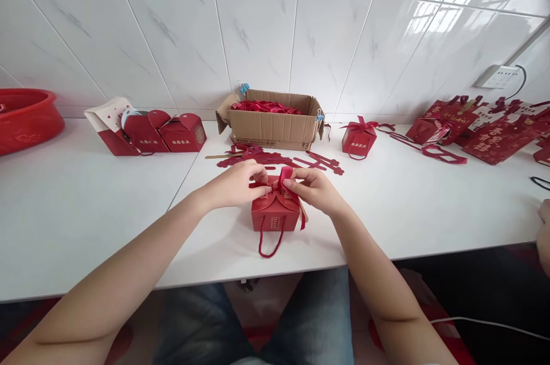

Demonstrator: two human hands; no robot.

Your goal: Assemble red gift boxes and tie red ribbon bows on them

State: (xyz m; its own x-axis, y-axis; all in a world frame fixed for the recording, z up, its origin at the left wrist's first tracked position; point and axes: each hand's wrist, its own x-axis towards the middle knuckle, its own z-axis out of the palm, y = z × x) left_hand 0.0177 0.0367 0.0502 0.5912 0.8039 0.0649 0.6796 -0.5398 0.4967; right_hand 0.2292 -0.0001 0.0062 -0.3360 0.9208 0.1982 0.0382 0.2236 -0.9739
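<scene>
A small red gift box (275, 217) with gold lettering stands upright on the white table in front of me. Its twisted cord handle (271, 253) hangs down over the near side. Across the closed top flaps runs a red ribbon (285, 175). My right hand (313, 186) pinches a raised loop of that ribbon between thumb and fingers. At the box's upper left, my left hand (243, 184) has thumb and fingers closed on the ribbon close to the slots. The ribbon's tail shows at the right side of the box.
Behind the box lie flat red tags (262, 157) and a cardboard carton (270, 127) of red ribbons. Red boxes (183, 133) stand left, another tied box (359, 140) right. Several gift bags (494, 134) and a person's hand (544, 233) are farther right. A red basin (28, 124) sits far left.
</scene>
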